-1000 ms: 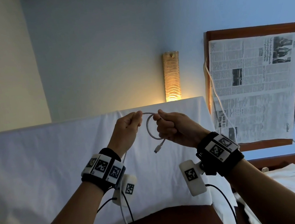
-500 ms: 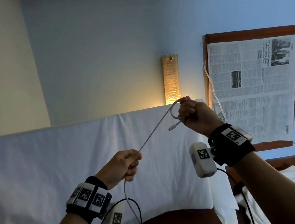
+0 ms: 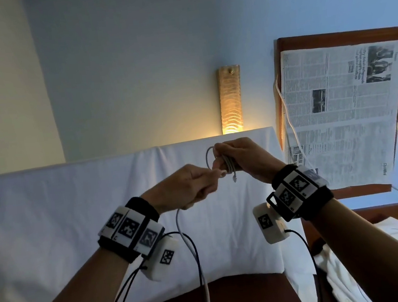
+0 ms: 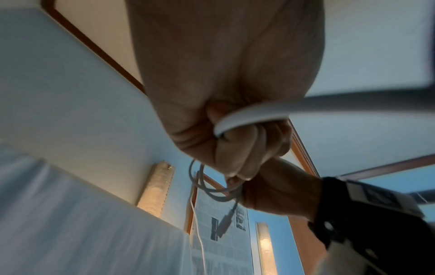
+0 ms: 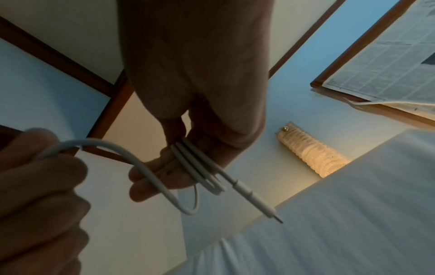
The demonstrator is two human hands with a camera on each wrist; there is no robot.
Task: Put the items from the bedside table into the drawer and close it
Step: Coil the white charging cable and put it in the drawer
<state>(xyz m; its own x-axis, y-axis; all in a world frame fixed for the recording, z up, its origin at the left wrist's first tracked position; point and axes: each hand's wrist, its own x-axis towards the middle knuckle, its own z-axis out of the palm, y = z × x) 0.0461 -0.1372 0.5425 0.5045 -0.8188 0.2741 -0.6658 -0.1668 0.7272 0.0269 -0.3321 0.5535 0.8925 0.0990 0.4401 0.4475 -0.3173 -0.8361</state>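
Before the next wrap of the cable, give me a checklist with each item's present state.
1. Coil held in right hand: ok, loops of the white cable lie across its fingers.
2. Left hand feeds the strand: ok, it grips it.
3. Plug end free: ok, it hangs loose of the coil.
4. Slack left to wind: not ok, a length hangs below the left hand.
5. Drawer open: cannot tell, out of view.

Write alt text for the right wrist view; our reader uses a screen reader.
The right hand holds a few loops of white cable against its fingers, the plug end sticking out past them. The left hand grips the next stretch of the cable at lower left. Behind are a lit wall lamp and a newspaper.
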